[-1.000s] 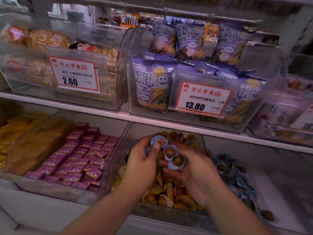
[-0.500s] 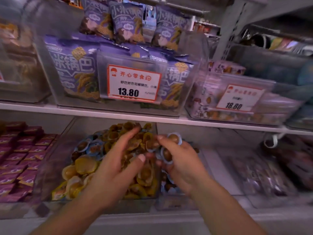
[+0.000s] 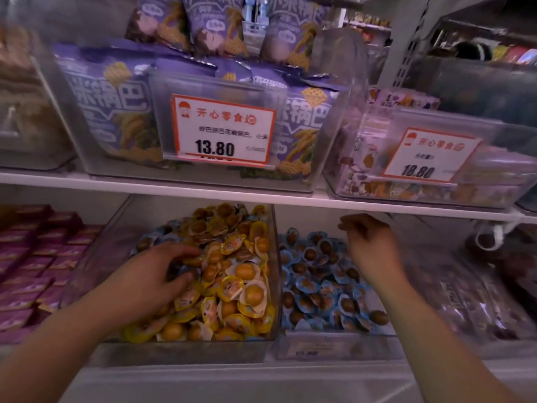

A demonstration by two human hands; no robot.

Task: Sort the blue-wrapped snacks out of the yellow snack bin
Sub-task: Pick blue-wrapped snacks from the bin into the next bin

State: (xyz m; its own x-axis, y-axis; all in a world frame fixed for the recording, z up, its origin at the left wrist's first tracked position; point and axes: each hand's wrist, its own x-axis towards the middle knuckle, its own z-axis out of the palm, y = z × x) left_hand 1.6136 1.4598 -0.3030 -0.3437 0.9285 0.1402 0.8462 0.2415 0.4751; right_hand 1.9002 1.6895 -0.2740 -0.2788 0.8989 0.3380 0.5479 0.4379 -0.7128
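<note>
Blue-wrapped snacks (image 3: 319, 274) are seen heaped in a clear bin on the lower shelf (image 3: 290, 199), just right of the yellow snack bin (image 3: 273, 257), while a few blue wrappers (image 3: 161, 232) are left among the yellow ones at that bin's back left. Purple snack bags (image 3: 116, 112) and two price cards, 13.80 (image 3: 222, 129) and 18.80 (image 3: 430, 155), are displayed above. The left hand (image 3: 151, 274) is pressed into the yellow pile, its fingers curled around a dark round snack (image 3: 186, 276); the right hand (image 3: 369, 245) is held over the blue heap, fingers loosely bent and empty.
</note>
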